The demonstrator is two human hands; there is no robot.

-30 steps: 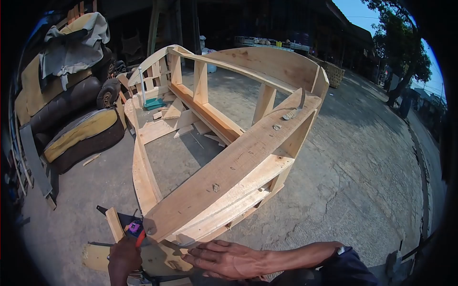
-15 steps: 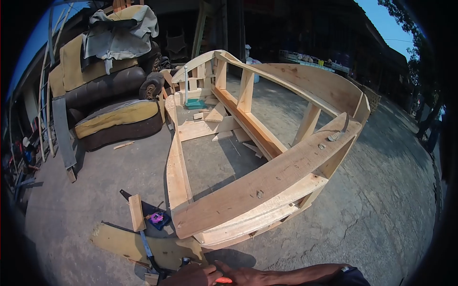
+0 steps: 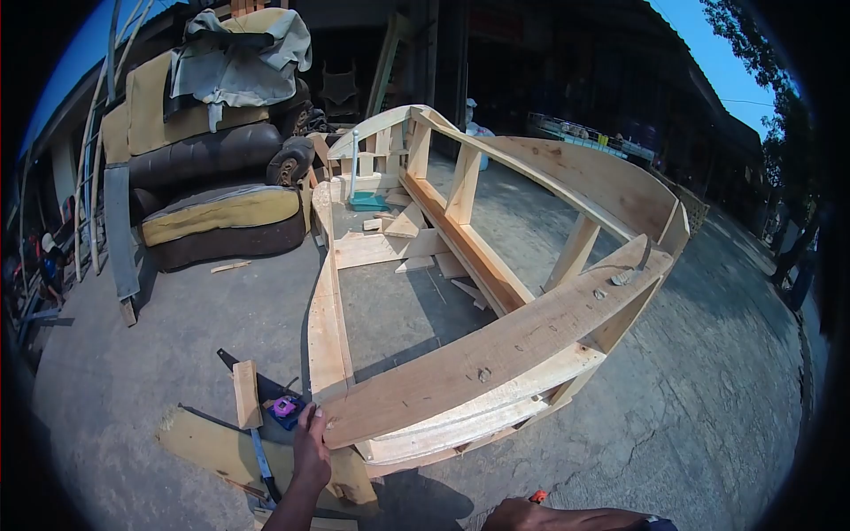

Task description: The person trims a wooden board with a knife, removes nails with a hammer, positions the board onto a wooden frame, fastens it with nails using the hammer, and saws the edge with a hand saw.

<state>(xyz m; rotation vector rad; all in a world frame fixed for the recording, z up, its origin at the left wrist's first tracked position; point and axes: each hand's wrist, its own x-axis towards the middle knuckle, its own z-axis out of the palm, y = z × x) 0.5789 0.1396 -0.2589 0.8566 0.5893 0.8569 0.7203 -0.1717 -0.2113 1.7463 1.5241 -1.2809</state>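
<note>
My left hand (image 3: 311, 447) is at the near left end of a long brown board (image 3: 460, 363), its fingers closed on the board's corner. The board lies across the near end of a pale wooden frame (image 3: 329, 327). At the bottom edge, my right hand (image 3: 516, 514) is closed around a small orange-red object (image 3: 537, 496), mostly hidden by the hand. Left of the frame are a wood block (image 3: 246, 396), a purple tape measure (image 3: 283, 407) and a saw (image 3: 264, 462). A curved tool (image 3: 641, 254) rests on the board's far end.
A worn dark sofa (image 3: 212, 164) with exposed foam and a grey cloth (image 3: 243, 66) stands at the back left. Inside the frame are a green tray (image 3: 367, 203) and wood scraps (image 3: 405, 221). A yellowish panel (image 3: 208, 447) lies at the near left.
My hands, together around the orange-red object half a second ago, have parted. My left hand has moved up to the board's end; my right hand has moved right with the object.
</note>
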